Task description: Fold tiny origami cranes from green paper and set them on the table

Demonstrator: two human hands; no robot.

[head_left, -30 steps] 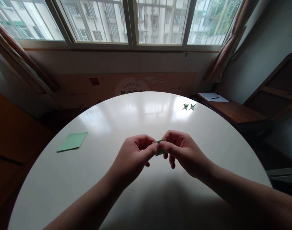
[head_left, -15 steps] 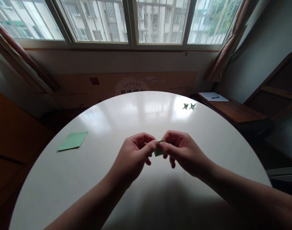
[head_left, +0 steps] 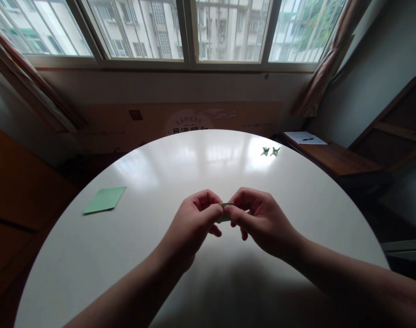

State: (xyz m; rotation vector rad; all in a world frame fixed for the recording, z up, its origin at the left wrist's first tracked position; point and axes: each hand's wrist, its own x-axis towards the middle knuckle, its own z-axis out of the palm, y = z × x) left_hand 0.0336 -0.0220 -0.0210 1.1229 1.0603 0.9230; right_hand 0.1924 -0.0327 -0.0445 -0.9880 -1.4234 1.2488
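Note:
A small piece of folded green paper (head_left: 225, 218) is pinched between both hands above the middle of the table. My left hand (head_left: 199, 218) grips its left side, thumb in front and fingers curled behind. From the other side my right hand (head_left: 257, 216) holds it the same way, the two thumb tips nearly touching. Only the paper's top edge and a bit of its lower part show; the thumbs hide the rest.
A stack of light green square paper (head_left: 104, 200) lies on the left of the round white table (head_left: 180, 159). Two small folded green paper cranes (head_left: 266, 151) stand at the far right. Beyond is a wooden side table (head_left: 347, 159) bearing a white sheet (head_left: 303, 137) and a pen.
The thumbs have drawn closer together over the folded paper, and less of its face shows now. Its top edge has turned more level.

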